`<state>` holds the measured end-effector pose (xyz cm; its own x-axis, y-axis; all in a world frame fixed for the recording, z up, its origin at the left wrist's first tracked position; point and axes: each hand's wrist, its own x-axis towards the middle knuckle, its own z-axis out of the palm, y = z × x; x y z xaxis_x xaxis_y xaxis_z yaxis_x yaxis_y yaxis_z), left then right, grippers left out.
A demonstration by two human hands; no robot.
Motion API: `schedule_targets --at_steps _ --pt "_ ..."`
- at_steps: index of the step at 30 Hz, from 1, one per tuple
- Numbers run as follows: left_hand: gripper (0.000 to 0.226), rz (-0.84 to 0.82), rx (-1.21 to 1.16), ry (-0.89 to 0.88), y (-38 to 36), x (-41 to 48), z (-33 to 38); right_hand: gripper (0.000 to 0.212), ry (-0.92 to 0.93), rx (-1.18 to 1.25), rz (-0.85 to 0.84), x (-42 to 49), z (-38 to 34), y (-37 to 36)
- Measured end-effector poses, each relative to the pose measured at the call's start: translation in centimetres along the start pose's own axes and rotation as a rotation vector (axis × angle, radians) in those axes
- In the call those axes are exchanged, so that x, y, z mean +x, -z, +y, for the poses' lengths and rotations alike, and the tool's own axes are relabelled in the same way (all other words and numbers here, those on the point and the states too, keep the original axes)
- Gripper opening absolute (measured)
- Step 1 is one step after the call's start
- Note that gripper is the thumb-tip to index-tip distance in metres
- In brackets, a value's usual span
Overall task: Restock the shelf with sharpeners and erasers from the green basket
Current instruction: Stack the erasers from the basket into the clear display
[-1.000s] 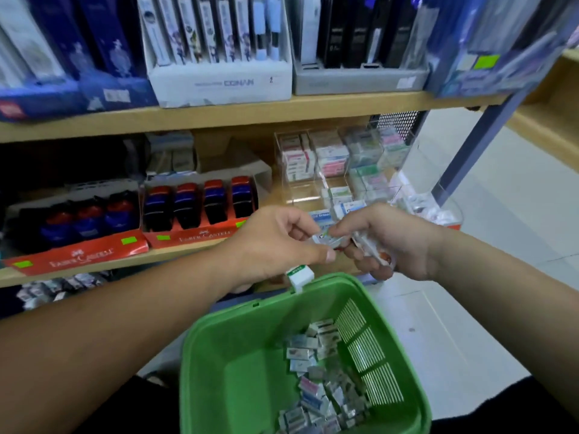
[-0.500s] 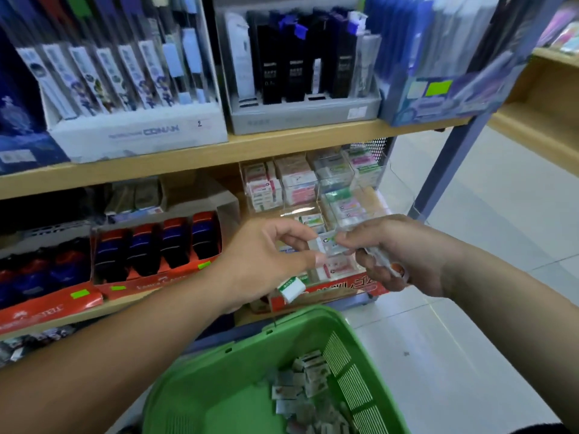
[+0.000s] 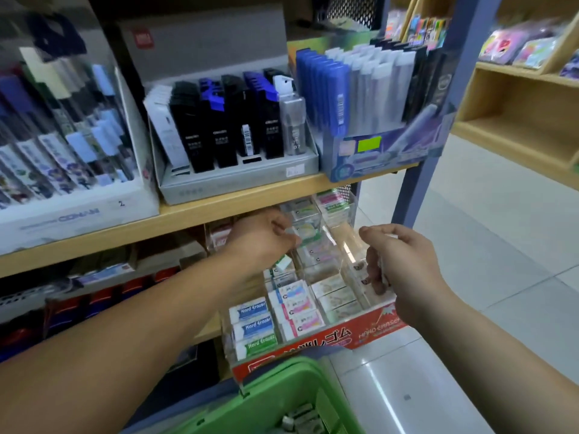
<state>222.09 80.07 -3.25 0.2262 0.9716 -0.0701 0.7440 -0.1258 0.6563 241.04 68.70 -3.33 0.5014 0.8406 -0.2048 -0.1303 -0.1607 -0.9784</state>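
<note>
Now the left hand (image 3: 260,242) reaches into the clear eraser box (image 3: 347,242) on the lower shelf (image 3: 205,332). Its fingers are curled, and a small white and green eraser (image 3: 284,263) pokes out under them. The right hand (image 3: 404,264) is just beside the box. Its fingers are curled round some small packs (image 3: 380,272), maybe erasers too, but they look blurry. The green basket (image 3: 275,393) sits below, with more erasers (image 3: 300,418) inside.

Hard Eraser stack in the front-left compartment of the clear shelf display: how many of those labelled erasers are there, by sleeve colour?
Blue-sleeved white Hard Eraser blocks: 2
Green-sleeved white Hard Eraser block: 1
Total: 3
</note>
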Motion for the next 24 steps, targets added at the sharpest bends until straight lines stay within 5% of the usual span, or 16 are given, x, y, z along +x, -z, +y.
schedule_targets --at_steps 5,10,18,24 --pt "0.027 -0.114 0.093 0.017 -1.3 1.6 0.8 0.017 -0.027 0.026 -0.025 0.3 0.7 0.2" --pt "0.026 -0.035 0.222 0.020 -1.3 1.9 1.0 0.014 -0.035 0.045 -0.072 0.0 0.7 -0.4" --pt "0.028 -0.104 -0.044 -0.011 -1.8 1.3 0.2 0.014 -0.032 0.049 -0.100 -0.3 0.6 -0.5" --pt "0.026 -0.134 0.062 -0.036 -1.4 1.8 0.7 0.016 -0.030 0.026 -0.111 -0.4 0.6 -0.5"
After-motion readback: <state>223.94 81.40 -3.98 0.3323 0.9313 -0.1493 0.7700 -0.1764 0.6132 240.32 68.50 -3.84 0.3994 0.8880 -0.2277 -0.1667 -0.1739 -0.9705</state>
